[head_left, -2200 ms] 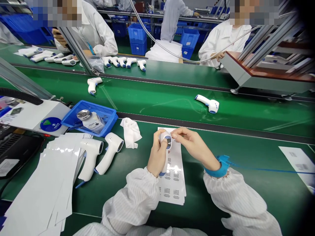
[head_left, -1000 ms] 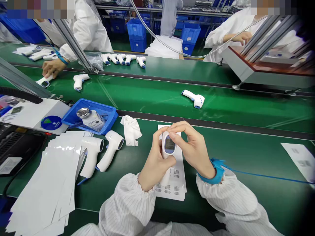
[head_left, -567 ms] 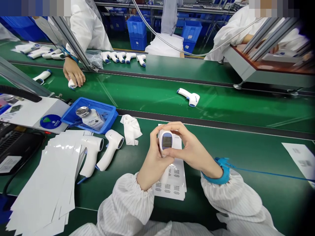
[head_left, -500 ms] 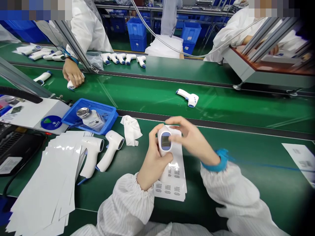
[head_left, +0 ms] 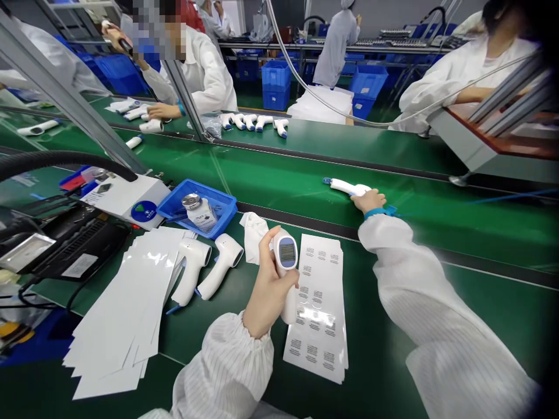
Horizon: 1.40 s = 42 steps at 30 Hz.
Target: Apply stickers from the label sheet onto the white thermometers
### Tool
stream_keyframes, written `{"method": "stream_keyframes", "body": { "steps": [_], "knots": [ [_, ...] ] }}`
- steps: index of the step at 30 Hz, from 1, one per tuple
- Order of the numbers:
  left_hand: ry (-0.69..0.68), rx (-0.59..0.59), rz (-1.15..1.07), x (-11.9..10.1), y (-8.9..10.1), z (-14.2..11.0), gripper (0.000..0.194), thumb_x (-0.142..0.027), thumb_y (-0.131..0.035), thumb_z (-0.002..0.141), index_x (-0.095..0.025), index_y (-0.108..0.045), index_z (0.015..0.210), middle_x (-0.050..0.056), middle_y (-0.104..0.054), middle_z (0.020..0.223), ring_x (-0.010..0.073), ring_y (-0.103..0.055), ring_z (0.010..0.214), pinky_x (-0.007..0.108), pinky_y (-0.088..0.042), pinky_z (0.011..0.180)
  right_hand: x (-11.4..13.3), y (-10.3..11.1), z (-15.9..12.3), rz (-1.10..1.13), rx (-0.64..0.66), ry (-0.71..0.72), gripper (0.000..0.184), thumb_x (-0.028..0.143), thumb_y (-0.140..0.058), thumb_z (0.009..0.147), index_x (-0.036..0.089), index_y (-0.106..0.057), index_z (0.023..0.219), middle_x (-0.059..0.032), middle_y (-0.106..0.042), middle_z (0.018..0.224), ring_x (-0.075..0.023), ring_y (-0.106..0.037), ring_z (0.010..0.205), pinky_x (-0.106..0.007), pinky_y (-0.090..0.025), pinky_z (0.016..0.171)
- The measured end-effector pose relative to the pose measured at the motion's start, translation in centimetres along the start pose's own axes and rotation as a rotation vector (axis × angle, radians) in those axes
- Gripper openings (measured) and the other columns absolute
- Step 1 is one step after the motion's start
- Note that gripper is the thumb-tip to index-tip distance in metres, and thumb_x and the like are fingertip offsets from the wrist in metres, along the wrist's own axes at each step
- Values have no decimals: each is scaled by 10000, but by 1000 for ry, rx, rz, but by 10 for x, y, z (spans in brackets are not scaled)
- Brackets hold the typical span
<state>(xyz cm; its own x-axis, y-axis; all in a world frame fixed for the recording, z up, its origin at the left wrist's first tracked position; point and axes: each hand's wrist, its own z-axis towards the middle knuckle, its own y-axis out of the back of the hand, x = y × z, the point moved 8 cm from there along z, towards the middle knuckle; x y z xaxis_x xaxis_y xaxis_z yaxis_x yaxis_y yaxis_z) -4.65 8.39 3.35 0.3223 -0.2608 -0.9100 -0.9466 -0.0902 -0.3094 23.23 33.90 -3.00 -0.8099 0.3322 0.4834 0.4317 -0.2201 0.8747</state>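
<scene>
My left hand [head_left: 266, 294] is wrapped round the handle of a white infrared thermometer [head_left: 280, 238], its grey screen facing me. Just right of it lies a stack of label sheets [head_left: 321, 279] printed with small text blocks. Stretched over the green conveyor belt [head_left: 279, 174], my right hand [head_left: 369, 201] has its fingers closed on the head of a second infrared thermometer [head_left: 343, 185]. That one's blue-tipped handle points left. A blue wrist strap [head_left: 379, 213] circles my right wrist. Two more thermometers [head_left: 191, 270] lie on the bench left of my left hand.
A crumpled white cloth [head_left: 252, 233] lies behind my left hand. Left of it are a blue tray [head_left: 227, 216] with a metal-topped bottle [head_left: 201, 214] and a fan of white sheets [head_left: 122, 302]. Across the belt, co-workers sit near a row of thermometers [head_left: 262, 123] and metal posts [head_left: 186, 87].
My right hand has left the thermometer in my left hand and reached forward onto the one on the belt. The view has swung right-to-left, and a co-worker's hand has drawn back from the belt.
</scene>
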Motion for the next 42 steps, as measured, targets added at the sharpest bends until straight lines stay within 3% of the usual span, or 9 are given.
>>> {"method": "stream_keyframes", "body": {
  "steps": [5, 9, 13, 15, 18, 23, 31, 37, 42],
  "knots": [
    [68, -9, -58, 7, 5, 1, 770, -49, -565, 753, -409, -286, 1373, -31, -506, 860, 98, -508, 677, 246, -486, 649, -42, 26, -32, 102, 238, 81, 493, 197, -623, 719, 129, -506, 1193, -144, -648, 1082, -270, -631, 935, -346, -513, 761],
    [126, 39, -103, 20, -8, 1, 767, -75, -582, 773, -412, -251, 1378, -34, -503, 877, 98, -525, 657, 263, -510, 645, -98, 37, -88, 85, 564, 250, 453, 158, -637, 606, 188, -621, 1057, -59, -704, 951, -271, -661, 862, -345, -531, 744],
    [169, 121, -113, 46, -29, 0, 738, -95, -574, 794, -403, -240, 1375, -10, -535, 993, 88, -519, 640, 257, -522, 611, -129, 70, -128, -137, 292, 298, 451, 146, -611, 597, 142, -655, 1045, -153, -668, 1009, -396, -596, 1044, -533, -467, 896],
    [199, 157, -95, 63, -39, 1, 734, -103, -556, 809, -409, -227, 1388, 2, -542, 1050, 70, -502, 604, 235, -505, 572, -107, 80, -153, -108, 176, 340, 422, 185, -598, 692, 143, -641, 1110, -177, -621, 1137, -391, -530, 1158, -556, -415, 977],
    [185, 168, -27, 83, -46, 10, 736, -95, -521, 816, -395, -209, 1412, 26, -534, 1141, 43, -493, 550, 216, -482, 534, -41, 71, -197, 292, 259, 445, 263, 313, -550, 868, 234, -639, 1103, -102, -618, 1159, -269, -586, 1100, -434, -493, 941],
    [120, 153, 46, 95, -49, 27, 747, -87, -472, 817, -363, -165, 1440, 71, -513, 1262, 18, -452, 444, 224, -445, 445, 29, 48, -229, 678, 303, 402, 107, 340, -674, 825, 236, -680, 850, -58, -656, 997, -210, -645, 893, -358, -553, 751],
    [63, 161, 87, 93, -51, 32, 679, -146, -497, 873, -334, -191, 1450, 109, -391, 1430, 21, -461, 486, 218, -433, 420, 41, 57, -230, 660, 228, 500, 98, 221, -650, 824, 233, -627, 730, -38, -653, 882, -199, -621, 841, -348, -502, 721],
    [-13, 179, 107, 93, -49, 35, 621, -237, -522, 910, -353, -222, 1442, 97, -314, 1482, 19, -476, 515, 217, -441, 439, 41, 56, -237, 527, 265, 484, 95, 212, -676, 803, 245, -617, 870, -25, -680, 886, -213, -620, 838, -387, -485, 778],
    [40, 202, 75, 98, -47, 37, 673, -292, -563, 895, -354, -186, 1450, 83, -490, 1259, 38, -466, 507, 210, -446, 449, 33, 40, -238, 857, 565, 242, 163, 296, -737, 741, 226, -601, 798, -3, -669, 748, -178, -637, 681, -326, -520, 635]
  ]
}}
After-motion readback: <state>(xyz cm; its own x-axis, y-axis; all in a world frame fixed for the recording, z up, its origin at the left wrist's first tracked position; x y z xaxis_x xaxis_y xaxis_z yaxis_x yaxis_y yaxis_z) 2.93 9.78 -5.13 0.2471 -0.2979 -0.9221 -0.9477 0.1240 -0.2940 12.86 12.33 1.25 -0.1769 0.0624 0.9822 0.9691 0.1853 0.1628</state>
